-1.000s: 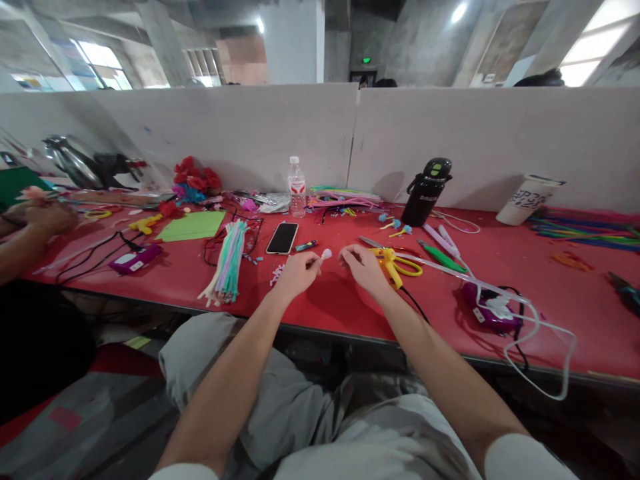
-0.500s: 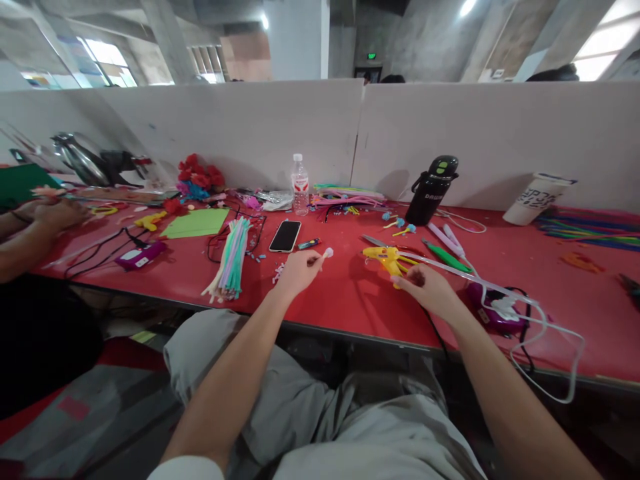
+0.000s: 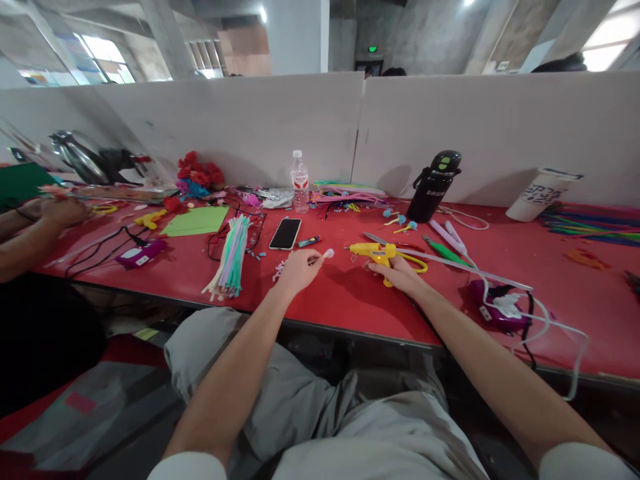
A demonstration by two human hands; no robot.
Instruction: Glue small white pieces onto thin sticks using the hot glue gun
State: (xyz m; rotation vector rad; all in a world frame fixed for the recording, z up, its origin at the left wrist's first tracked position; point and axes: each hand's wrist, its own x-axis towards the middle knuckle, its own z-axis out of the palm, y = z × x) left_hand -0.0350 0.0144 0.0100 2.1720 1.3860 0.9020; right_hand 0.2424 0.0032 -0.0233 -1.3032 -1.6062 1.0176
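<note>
Ctr of frame: L hand (image 3: pixel 299 268) has fingertips pinched closed on a small pale piece (image 3: pixel 329 253), its whitish-pink rounded end pointing R; exact finger gap hidden from this view. Just R of ctr: R hand (image 3: pixel 401 275) curled round the grip of a yellow glue gun (image 3: pixel 375 251), approx. level, nozzle pointing L twd the L hand, not touching it. Clear glue stick (image 3: pixel 470 265) runs from the gun's rear twd lower R. Trigger finger posn: can't tell.

Red table (image 3: pixel 340 300) spans mid-frame. L of ctr: pastel pipe-cleaner bundle (image 3: pixel 233 257), w/ black phone (image 3: pixel 285 234) lying to its upper R. Upper ctr: clear bottle (image 3: pixel 300 190), upright. R of ctr: black flask (image 3: pixel 433 190), w/ small blue-topped pcs (image 3: pixel 400 220) near its base, L side. Behind the gun: yellow-handled scissors (image 3: pixel 419 265), partly hidden; green tool (image 3: pixel 445 252) R of them. Lower R: purple box (image 3: pixel 493 310) w/ white cable. Upper R: white cup (image 3: pixel 540 195), tilted in view. Far L edge: another person's hands (image 3: pixel 63 210) near a pink flower-like item.
</note>
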